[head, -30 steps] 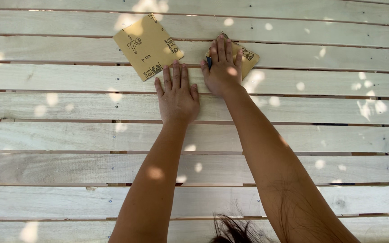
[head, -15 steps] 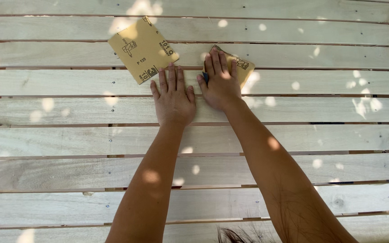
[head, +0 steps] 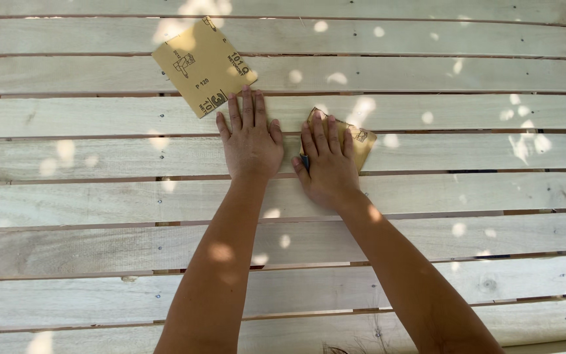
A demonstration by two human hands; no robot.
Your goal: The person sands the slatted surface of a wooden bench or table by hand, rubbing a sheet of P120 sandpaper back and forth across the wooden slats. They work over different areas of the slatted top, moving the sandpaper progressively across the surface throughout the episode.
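My right hand presses flat on a folded piece of tan sandpaper against a pale wooden plank; only the sheet's far right edge shows past my fingers. My left hand lies flat and spread on the same plank, just left of the right hand, holding nothing. A second, larger tan sandpaper sheet lies loose, backing side up, beyond the left hand's fingertips, almost touching them.
Horizontal pale wooden slats with thin gaps between them fill the whole view. Spots of dappled sunlight fall across the boards and my forearms. Small screw heads dot the planks.
My right hand has slid the folded sandpaper toward me along the wood, onto a nearer plank. The left hand has drawn back with it. The loose sheet stays put.
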